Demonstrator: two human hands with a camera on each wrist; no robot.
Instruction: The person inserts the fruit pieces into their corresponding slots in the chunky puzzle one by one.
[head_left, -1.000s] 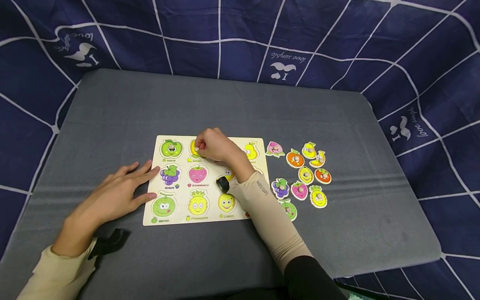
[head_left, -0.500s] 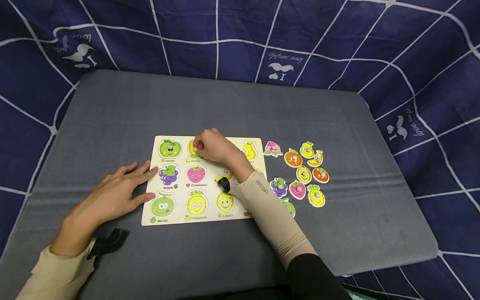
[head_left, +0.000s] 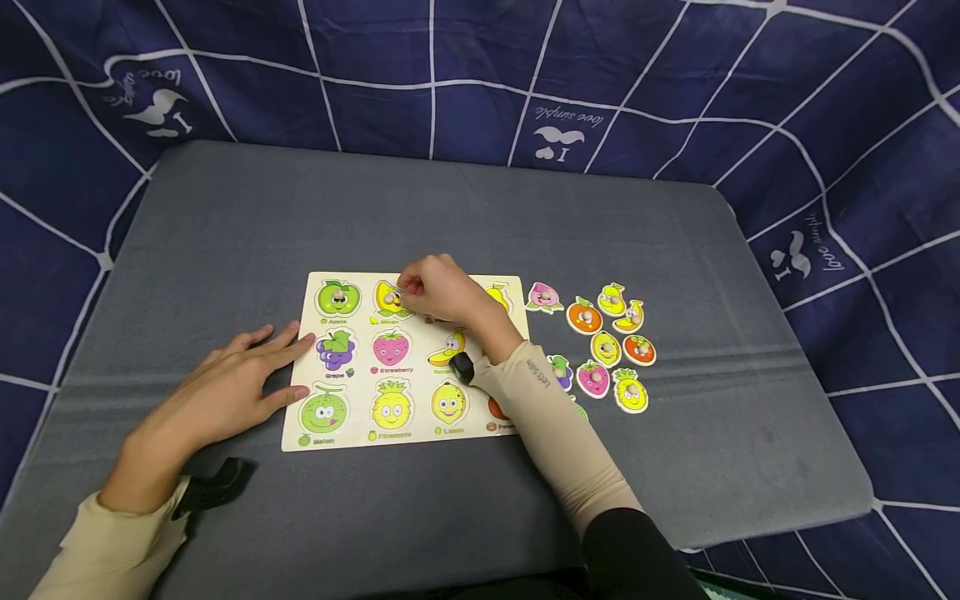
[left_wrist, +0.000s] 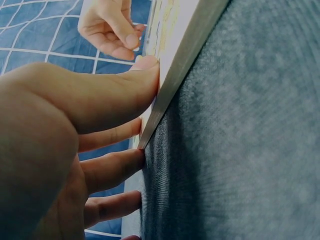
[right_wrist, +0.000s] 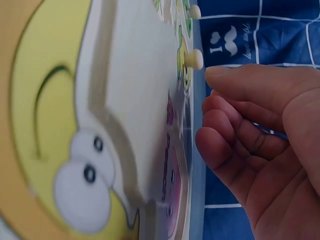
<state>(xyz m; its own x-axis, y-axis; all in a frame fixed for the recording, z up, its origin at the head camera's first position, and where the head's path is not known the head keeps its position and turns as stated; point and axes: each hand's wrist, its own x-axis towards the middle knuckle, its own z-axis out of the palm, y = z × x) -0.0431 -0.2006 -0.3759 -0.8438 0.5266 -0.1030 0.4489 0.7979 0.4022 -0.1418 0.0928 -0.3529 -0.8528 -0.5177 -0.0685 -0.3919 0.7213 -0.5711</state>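
Right hand [head_left: 442, 287] (loosely curled) has left the yellow piece's knob [right_wrist: 194, 59].

Mango piece [head_left: 386, 294] (yellow, knobbed) on board [head_left: 422, 392]

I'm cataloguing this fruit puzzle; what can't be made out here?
Head: the top row of the board, partly behind the right hand.
Head: most of a green piece, behind the right sleeve.
Left wrist: the board's pictures, too edge-on.
Right wrist: the near yellow face, cut by the top edge.

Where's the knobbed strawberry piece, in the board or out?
Out: the strawberry piece lies on the table, right of the board, while the strawberry slot shows no knob.
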